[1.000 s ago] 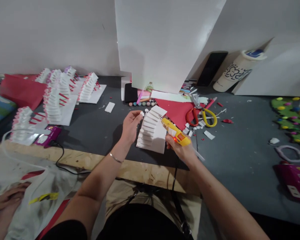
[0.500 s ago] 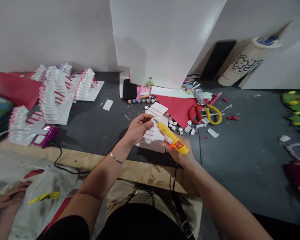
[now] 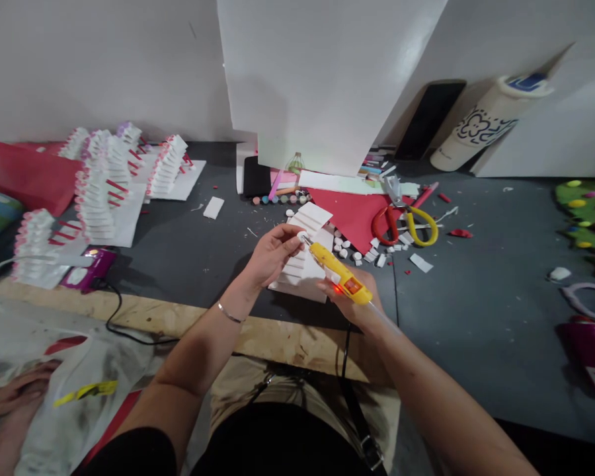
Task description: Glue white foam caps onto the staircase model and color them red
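A small white foam piece [image 3: 303, 236] is pinched between the thumb and fingers of my left hand [image 3: 276, 254]. My right hand [image 3: 352, 301] grips a yellow hot glue gun [image 3: 342, 272], whose red light glows near the handle. The gun's metal nozzle is right at the white piece; whether they touch I cannot tell. Beneath both hands stands a white stepped foam model [image 3: 297, 272], partly hidden by them. Several small white foam bits [image 3: 344, 246] lie to its right, beside a red sheet [image 3: 344, 215].
Scissors [image 3: 407, 221] with red and yellow handles lie behind my right hand. White stair models [image 3: 99, 192] and a purple power strip [image 3: 90, 270] are at the left. A tumbler [image 3: 490, 122] and phone [image 3: 429, 119] lean at the back. Another person's hands [image 3: 22, 390] rest at the lower left.
The white piece now shows more clearly at my left fingertips, by the nozzle. Both hands otherwise keep nearly the same place; the view has shifted very slightly.
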The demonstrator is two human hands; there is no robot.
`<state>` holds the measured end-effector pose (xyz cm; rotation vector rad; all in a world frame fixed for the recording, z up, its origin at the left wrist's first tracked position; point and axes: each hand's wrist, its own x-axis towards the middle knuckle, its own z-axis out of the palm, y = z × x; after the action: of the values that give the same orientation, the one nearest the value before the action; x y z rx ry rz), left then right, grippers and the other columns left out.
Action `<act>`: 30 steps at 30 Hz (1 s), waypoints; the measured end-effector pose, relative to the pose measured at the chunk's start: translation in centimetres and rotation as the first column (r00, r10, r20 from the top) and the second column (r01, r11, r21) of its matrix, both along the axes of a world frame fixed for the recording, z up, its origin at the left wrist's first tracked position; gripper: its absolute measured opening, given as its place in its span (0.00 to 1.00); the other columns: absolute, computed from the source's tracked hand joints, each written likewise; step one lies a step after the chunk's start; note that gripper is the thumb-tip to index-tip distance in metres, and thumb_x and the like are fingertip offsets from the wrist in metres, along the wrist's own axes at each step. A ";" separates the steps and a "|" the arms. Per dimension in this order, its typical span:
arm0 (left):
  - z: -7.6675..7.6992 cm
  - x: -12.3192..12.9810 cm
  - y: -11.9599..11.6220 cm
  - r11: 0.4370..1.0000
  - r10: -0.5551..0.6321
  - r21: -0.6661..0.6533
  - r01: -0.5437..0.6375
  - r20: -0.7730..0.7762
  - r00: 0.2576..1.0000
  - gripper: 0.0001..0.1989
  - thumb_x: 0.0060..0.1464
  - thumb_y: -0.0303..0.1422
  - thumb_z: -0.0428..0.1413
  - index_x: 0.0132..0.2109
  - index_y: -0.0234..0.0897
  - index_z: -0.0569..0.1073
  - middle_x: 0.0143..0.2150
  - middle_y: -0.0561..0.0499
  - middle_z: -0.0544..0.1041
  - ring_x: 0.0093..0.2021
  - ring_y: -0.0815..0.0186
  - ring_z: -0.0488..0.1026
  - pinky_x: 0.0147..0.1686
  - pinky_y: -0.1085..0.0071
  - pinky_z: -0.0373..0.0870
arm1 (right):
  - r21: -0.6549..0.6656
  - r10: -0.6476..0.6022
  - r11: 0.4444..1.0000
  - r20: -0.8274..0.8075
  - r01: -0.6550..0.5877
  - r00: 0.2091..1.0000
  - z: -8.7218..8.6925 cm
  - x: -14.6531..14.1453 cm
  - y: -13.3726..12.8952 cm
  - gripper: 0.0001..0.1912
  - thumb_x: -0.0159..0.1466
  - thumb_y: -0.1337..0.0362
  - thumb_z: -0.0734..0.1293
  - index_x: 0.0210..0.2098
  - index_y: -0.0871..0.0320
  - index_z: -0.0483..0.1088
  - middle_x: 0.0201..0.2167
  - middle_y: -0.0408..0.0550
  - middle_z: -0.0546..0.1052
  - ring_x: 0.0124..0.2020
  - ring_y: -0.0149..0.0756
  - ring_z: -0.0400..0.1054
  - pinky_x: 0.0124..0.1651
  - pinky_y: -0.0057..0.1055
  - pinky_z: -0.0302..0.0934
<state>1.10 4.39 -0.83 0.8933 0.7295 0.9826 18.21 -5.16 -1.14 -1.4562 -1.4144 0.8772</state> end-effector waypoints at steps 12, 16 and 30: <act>0.0 -0.1 0.2 0.999 0.021 0.028 -0.021 -0.013 1.000 0.15 0.43 0.38 0.75 0.35 0.38 0.80 0.32 0.52 0.77 0.32 0.71 0.71 0.34 0.73 0.68 | -0.011 0.030 0.999 -0.024 -0.030 0.999 0.2 -0.1 -0.1 0.31 0.57 0.34 0.69 0.19 0.54 0.61 0.15 0.39 0.64 0.18 0.29 0.56 0.23 0.29 0.50; 0.0 -0.2 0.2 0.999 0.021 0.031 -0.021 0.003 1.000 0.16 0.43 0.38 0.75 0.35 0.38 0.80 0.31 0.52 0.76 0.31 0.71 0.71 0.34 0.73 0.68 | -0.025 0.006 1.000 -0.017 -0.006 1.000 -0.1 0.0 0.0 0.31 0.57 0.33 0.69 0.19 0.53 0.61 0.15 0.38 0.64 0.18 0.30 0.56 0.24 0.29 0.50; -0.1 -0.3 0.3 0.999 0.002 0.045 -0.003 0.021 1.000 0.18 0.40 0.40 0.76 0.35 0.38 0.80 0.31 0.53 0.76 0.31 0.73 0.70 0.34 0.75 0.66 | -0.008 0.044 0.999 -0.029 -0.045 0.999 -0.4 0.1 -0.2 0.30 0.59 0.36 0.70 0.19 0.53 0.60 0.16 0.38 0.62 0.19 0.29 0.55 0.23 0.29 0.49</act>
<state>0.84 4.67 -0.94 0.9197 0.6931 1.0125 18.36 -5.36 -1.57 -1.4177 -1.4281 0.9295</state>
